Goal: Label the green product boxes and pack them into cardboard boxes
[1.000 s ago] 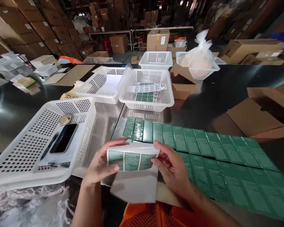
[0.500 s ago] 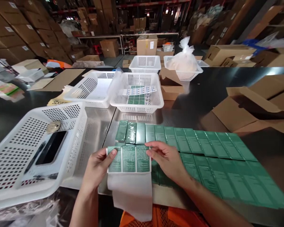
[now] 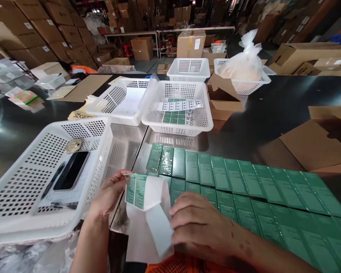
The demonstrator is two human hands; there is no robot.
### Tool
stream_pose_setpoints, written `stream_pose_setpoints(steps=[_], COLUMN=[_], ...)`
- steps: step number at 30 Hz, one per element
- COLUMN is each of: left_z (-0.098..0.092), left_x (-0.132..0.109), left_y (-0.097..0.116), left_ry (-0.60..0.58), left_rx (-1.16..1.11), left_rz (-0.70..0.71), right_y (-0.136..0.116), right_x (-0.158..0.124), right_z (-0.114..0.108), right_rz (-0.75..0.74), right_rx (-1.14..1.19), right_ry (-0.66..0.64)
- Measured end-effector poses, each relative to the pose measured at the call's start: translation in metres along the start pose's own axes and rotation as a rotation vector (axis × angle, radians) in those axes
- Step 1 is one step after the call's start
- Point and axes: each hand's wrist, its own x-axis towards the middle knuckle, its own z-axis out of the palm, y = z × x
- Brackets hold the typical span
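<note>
My left hand (image 3: 109,195) pinches the top left corner of a white backing sheet (image 3: 149,223) that carries two green labels (image 3: 135,190). My right hand (image 3: 197,223) lies over the sheet's right side, fingers curled against the paper; what its fingertips hold is hidden. Just beyond both hands, two rows of green boxes (image 3: 230,182) lie flat on the metal table (image 3: 272,110), running off to the right.
A large white basket (image 3: 22,212) at the left holds a black phone (image 3: 71,175) and a pen. More white baskets (image 3: 177,110) stand behind, one with label sheets. Cardboard boxes (image 3: 315,140) lie at the right. An orange crate (image 3: 173,265) sits at the near edge.
One of the three green labels has left the sheet; two remain. My right hand has dropped from the sheet's top edge to its lower right side, and the sheet now hangs folded.
</note>
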Motion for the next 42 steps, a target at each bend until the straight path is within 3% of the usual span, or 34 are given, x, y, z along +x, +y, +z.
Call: stream_pose_setpoints(steps=[2, 5, 8, 10, 12, 17, 25, 38, 42], left_z=[-0.006, 0.001, 0.028, 0.048, 0.062, 0.075, 0.09, 0.1, 0.103], left_x=[0.007, 0.01, 0.007, 0.008, 0.011, 0.028, 0.04, 0.044, 0.043], left_y=[0.008, 0.016, 0.019, 0.017, 0.013, 0.002, -0.003, 0.001, 0.003], left_ry=[0.091, 0.094, -0.087, -0.235, -0.325, -0.3, -0.23, -0.208, -0.181], left_rx=[0.007, 0.065, 0.398, 0.662, 0.783, 0.855, 1.097, 1.276, 1.324], left_rz=[0.026, 0.031, 0.041, 0.083, 0.108, 0.15, 0.124, 0.069, 0.061], right_y=[0.004, 0.035, 0.081, 0.106, 0.122, 0.139, 0.16, 0.163, 0.167], right_x=[0.007, 0.017, 0.025, 0.029, 0.033, 0.033, 0.025, 0.022, 0.023], right_z=[-0.011, -0.027, -0.035, -0.033, -0.028, -0.011, 0.005, 0.012, 0.014], right_rz=[0.119, 0.556, 0.997, 1.148, 1.216, 1.207, 1.005, 0.993, 1.01], right_rx=[0.195, 0.278, 0.342, 0.421, 0.456, 0.392, -0.085, -0.179, -0.279], right_ry=[0.072, 0.222, 0.232, 0.244, 0.252, 0.191, 0.142, 0.047, 0.127])
